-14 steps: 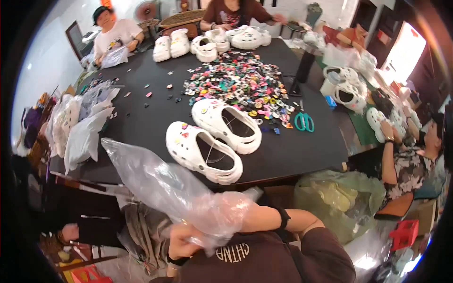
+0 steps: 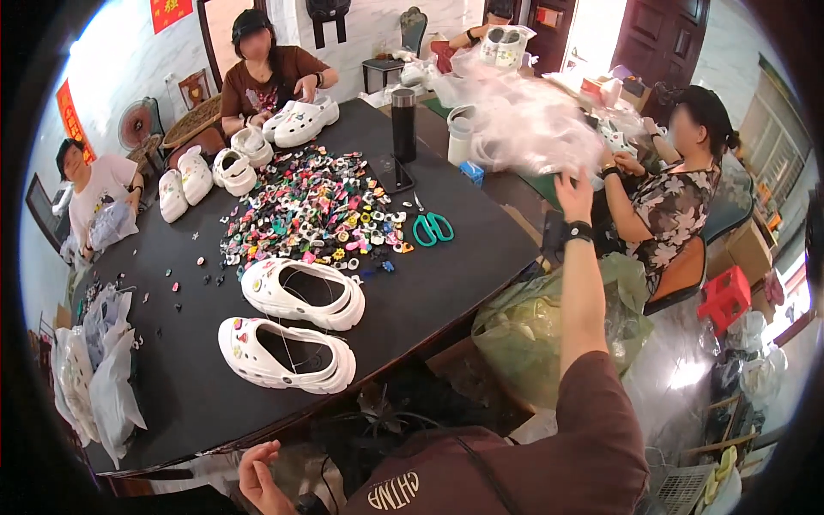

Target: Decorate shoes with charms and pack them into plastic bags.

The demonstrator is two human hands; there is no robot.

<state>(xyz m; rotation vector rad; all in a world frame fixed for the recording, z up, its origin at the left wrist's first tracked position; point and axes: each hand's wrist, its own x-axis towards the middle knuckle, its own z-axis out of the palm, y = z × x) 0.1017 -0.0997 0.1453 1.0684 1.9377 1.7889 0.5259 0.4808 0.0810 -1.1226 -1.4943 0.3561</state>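
Stretched out to the right, my right hand (image 2: 573, 190) has its fingers closed at the near edge of a large clear plastic bag (image 2: 536, 129), which billows and is blurred. My left hand (image 2: 262, 479) hovers by the front edge of the table, its fingers loosely bent and apart, with nothing in it. Two white clogs with charms, one farther back (image 2: 302, 293) and one nearer (image 2: 286, 354), lie side by side on the black table (image 2: 193, 343). A thin loop shows across their openings. Neither hand touches them.
A heap of colourful shoe charms (image 2: 313, 210) covers the table's middle, beside teal scissors (image 2: 433, 229), a phone (image 2: 392, 174) and a black tumbler (image 2: 403, 126). More white clogs (image 2: 184, 184) stand farther back. Bagged shoes (image 2: 112, 369) lie at left. A co-worker (image 2: 678, 180) sits near my right arm.
The bag was in both hands close to my body. My right arm now reaches far right with plastic at its fingers, and my left hand is free. The view has turned right.
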